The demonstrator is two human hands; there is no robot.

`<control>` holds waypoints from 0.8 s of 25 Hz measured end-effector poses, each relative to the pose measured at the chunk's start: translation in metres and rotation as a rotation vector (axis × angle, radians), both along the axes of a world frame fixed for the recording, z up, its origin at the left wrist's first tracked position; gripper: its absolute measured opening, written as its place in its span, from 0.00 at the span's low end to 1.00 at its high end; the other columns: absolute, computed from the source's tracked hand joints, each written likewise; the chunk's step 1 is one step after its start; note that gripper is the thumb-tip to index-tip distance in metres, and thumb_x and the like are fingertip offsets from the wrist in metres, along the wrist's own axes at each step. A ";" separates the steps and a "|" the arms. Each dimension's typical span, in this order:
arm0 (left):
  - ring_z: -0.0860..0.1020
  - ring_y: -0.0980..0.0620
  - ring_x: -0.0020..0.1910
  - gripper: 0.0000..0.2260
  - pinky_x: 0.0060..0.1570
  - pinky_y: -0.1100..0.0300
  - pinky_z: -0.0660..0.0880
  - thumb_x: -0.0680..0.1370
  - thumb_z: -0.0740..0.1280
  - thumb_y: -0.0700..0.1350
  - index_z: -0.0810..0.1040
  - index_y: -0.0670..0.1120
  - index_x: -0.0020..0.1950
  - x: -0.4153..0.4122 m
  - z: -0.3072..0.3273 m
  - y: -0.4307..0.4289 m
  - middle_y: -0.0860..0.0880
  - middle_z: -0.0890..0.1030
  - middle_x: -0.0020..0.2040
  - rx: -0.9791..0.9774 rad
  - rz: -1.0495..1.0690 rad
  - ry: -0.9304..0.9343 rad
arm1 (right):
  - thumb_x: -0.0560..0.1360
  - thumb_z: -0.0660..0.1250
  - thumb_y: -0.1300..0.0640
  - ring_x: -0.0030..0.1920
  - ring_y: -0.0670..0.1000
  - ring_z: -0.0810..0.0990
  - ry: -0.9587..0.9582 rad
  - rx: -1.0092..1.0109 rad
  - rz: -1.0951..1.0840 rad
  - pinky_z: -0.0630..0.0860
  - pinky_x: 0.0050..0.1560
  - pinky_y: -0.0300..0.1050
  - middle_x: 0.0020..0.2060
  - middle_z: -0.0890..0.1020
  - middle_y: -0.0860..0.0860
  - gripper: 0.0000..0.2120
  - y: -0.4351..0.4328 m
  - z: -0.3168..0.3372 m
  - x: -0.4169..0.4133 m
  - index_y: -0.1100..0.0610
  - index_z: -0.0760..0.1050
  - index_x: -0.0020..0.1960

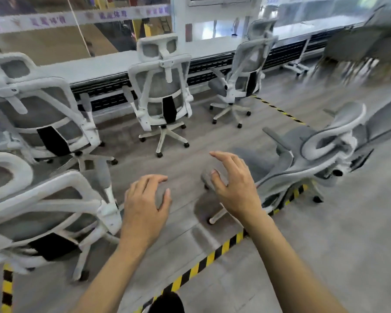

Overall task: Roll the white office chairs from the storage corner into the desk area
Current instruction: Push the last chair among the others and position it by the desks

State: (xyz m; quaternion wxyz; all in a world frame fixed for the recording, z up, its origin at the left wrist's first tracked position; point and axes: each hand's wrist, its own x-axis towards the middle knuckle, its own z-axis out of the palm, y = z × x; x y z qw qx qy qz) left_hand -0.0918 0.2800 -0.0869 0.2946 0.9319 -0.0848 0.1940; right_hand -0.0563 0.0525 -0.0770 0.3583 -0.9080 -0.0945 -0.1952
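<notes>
1. Left hand (pixel 145 206) and right hand (pixel 235 184) hovered apart, fingers loosely curled, holding nothing
2. Nearest chair (pixel 303 159) stood just right of right hand, over striped floor tape (pixel 212 256)
3. Other chairs (pixel 160 86) lined the long desk (pixel 99 66)

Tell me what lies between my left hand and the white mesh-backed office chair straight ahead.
Only bare grey floor separates the left hand from that white mesh-backed chair in the head view.
</notes>
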 end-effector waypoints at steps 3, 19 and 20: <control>0.72 0.55 0.55 0.11 0.58 0.67 0.62 0.79 0.60 0.51 0.75 0.52 0.60 0.010 0.006 -0.097 0.56 0.75 0.56 -0.021 -0.115 0.008 | 0.79 0.64 0.54 0.63 0.48 0.74 -0.041 0.035 -0.086 0.70 0.65 0.46 0.62 0.77 0.47 0.19 -0.087 0.012 -0.006 0.51 0.73 0.70; 0.74 0.50 0.57 0.19 0.58 0.56 0.70 0.80 0.52 0.59 0.72 0.53 0.65 0.118 -0.065 -0.467 0.55 0.75 0.61 0.153 -0.327 0.226 | 0.81 0.62 0.58 0.59 0.49 0.76 0.136 0.038 -0.375 0.75 0.60 0.50 0.59 0.78 0.45 0.15 -0.479 -0.029 0.113 0.48 0.75 0.66; 0.74 0.49 0.59 0.21 0.60 0.55 0.70 0.79 0.50 0.60 0.71 0.53 0.66 0.121 -0.076 -0.479 0.54 0.75 0.64 0.187 -0.289 0.263 | 0.82 0.60 0.58 0.62 0.52 0.76 0.167 0.009 -0.377 0.74 0.60 0.50 0.62 0.77 0.47 0.16 -0.502 -0.040 0.128 0.48 0.74 0.68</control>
